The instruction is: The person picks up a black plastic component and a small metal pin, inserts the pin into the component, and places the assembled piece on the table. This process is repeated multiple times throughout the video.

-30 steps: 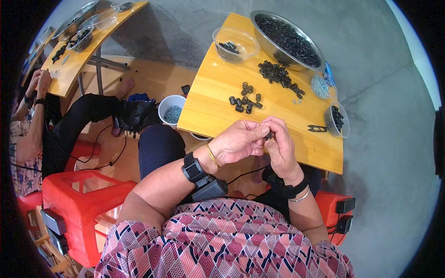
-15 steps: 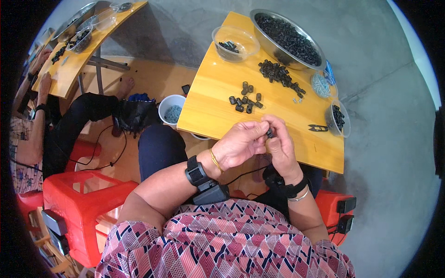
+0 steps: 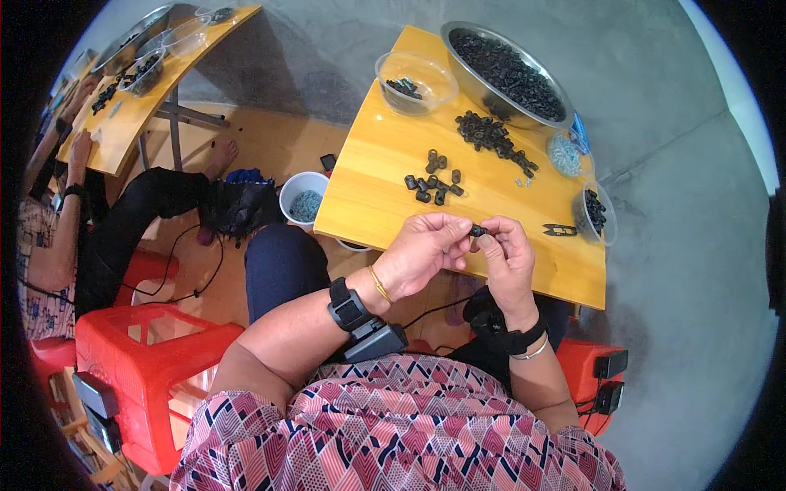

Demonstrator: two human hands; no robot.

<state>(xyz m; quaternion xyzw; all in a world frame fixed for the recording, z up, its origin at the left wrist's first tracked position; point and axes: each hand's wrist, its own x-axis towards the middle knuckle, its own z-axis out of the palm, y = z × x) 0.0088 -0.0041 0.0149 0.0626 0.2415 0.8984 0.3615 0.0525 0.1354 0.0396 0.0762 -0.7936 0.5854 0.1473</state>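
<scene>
Between the fingertips of both hands is a small black cylindrical part [image 3: 477, 231], held roughly level above the table's near edge. My left hand [image 3: 427, 252] pinches its left end with thumb and forefinger. On its other end, my right hand [image 3: 509, 260] closes thumb and fingers. The covered ends cannot be made out. Just beyond my hands lies a loose group of thick black cylinders [image 3: 440, 196] on the yellow table [image 3: 368, 176]. Farther back a heap of smaller black pieces [image 3: 485, 133] spreads toward the right, with a few tiny pale pieces [image 3: 524, 182] beside it.
Along the back stand a clear bowl [image 3: 442, 82] and a metal basin [image 3: 565, 102] of black parts. At the right are a tub of pale screws [image 3: 565, 154], a tub of black parts [image 3: 595, 210] and thread snips [image 3: 560, 230]. Left: a white bucket [image 3: 286, 190], red stool [image 3: 139, 344], another person's arm [image 3: 61, 237].
My right hand has shifted slightly right and down, its fingers less bunched against the left. More of the black part shows between the fingertips, now lying nearly level.
</scene>
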